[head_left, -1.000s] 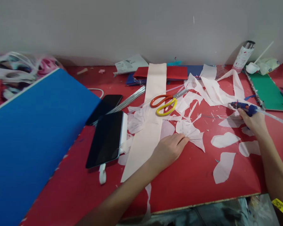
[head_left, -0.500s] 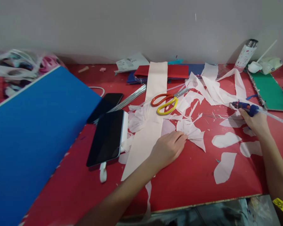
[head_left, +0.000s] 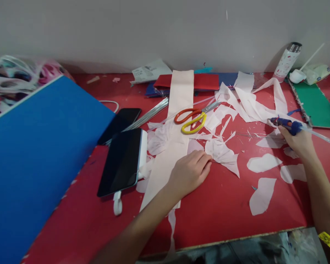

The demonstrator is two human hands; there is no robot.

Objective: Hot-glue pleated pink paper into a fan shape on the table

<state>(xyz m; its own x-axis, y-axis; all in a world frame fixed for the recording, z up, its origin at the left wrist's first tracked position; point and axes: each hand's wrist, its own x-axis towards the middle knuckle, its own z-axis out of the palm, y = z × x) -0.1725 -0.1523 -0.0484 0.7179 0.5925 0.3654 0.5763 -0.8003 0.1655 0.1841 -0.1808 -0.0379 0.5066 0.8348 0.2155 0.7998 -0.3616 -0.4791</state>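
My left hand (head_left: 191, 169) rests low over the red table, its fingers closed on a thin wire stem. The stem runs into a pleated pale-pink paper piece (head_left: 222, 151), which lies just right of my fingertips. My right hand (head_left: 297, 141) is wrapped round a blue glue gun (head_left: 287, 124) at the right, with a clear glue stick (head_left: 323, 137) coming out of its back. The gun's nozzle points left, near a crumpled pale strip (head_left: 250, 108). Red-and-yellow-handled scissors (head_left: 194, 119) lie across a long cream paper strip (head_left: 165, 161) beyond my left hand.
A tablet (head_left: 122, 161) and a phone (head_left: 121, 124) lie left of the strip, beside a large blue board (head_left: 44, 154). Cut paper petals (head_left: 262, 196) are at the right. A bottle (head_left: 288, 62) and a green board (head_left: 317, 104) stand farther back.
My left hand has shifted slightly left, away from the pleated paper, and a bit of stem now shows between them. My right hand and the glue gun have hardly moved.
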